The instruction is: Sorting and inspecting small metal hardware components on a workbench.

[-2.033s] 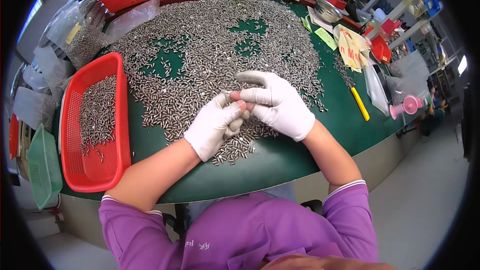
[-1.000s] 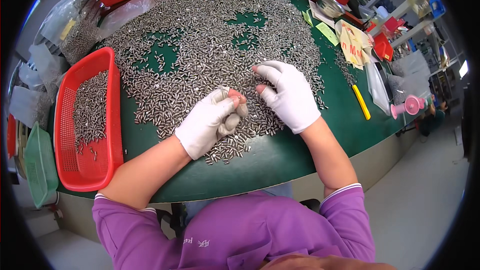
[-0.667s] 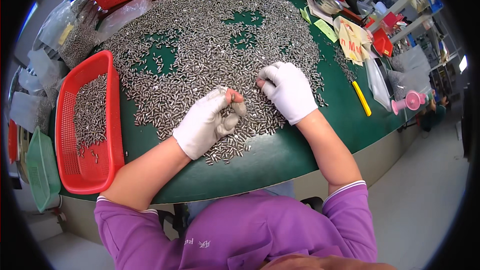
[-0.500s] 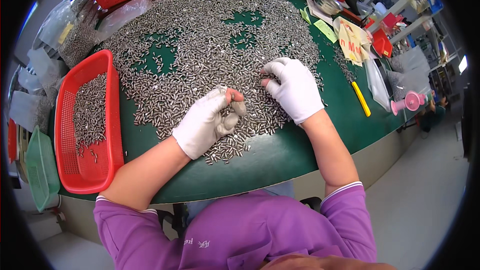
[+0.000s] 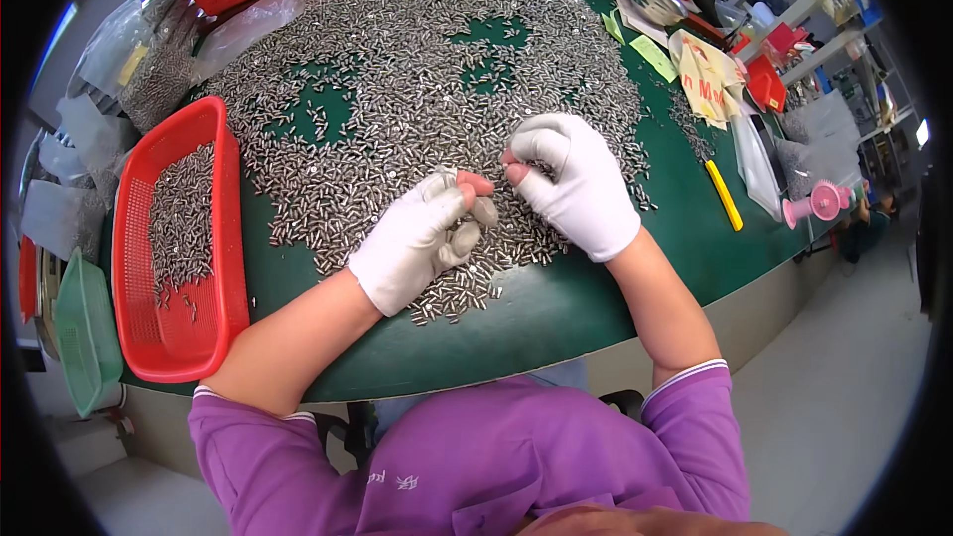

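Small shiny metal pins (image 5: pixel 397 99) lie in a broad, dense layer over the green table (image 5: pixel 476 323). My left hand (image 5: pixel 419 240), in a white glove with bare fingertips, is just above the near part of the layer. Its fingers are curled and the thumb meets the forefinger; whatever they hold is too small to make out. Close by on the right, my right hand (image 5: pixel 576 187), gloved the same way, has thumb and forefinger pinched toward the left fingertips. What sits in that pinch cannot be told. A narrow gap separates the hands.
At the left stands a red perforated basket (image 5: pixel 230 268) partly filled with pins, beside a green basket (image 5: pixel 87 333). Bags of pins (image 5: pixel 159 65) are behind. Rightward lie a yellow-handled tool (image 5: pixel 724 196), a pink fan (image 5: pixel 826 201) and brown paper (image 5: pixel 703 79).
My right hand has moved slightly left and nearer, bringing its fingertips closer to the left ones. My left hand has shifted a little to the right, its fingers still curled.
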A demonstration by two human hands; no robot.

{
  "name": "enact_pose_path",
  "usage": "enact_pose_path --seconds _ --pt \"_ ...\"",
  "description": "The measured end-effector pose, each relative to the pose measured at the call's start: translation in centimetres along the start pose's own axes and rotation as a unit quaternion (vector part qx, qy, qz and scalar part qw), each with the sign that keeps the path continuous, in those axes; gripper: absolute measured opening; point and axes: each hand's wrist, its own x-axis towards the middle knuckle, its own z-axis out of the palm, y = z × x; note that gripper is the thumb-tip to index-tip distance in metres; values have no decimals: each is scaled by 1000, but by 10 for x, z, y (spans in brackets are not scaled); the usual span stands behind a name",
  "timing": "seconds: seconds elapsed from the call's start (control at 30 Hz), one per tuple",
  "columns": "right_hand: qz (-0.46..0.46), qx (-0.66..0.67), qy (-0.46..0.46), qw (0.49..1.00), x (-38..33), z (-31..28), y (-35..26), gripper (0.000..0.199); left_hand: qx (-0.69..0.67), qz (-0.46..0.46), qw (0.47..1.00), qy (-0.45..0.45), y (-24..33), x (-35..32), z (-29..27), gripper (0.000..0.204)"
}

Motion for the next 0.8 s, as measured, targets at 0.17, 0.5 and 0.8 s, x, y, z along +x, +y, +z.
enact_pose_path --seconds 0.17,0.5,0.8 --pt "-37 59 -24 997 0 0 -21 12 27 10 999 23 -1 -2 5 20" --pt "32 -131 -82 987 -11 0 28 16 1 15 1000 24 -1 0 3 19" --pt "42 -127 -54 990 -4 2 15 9 -9 4 1000 -1 2 -2 -1 18"
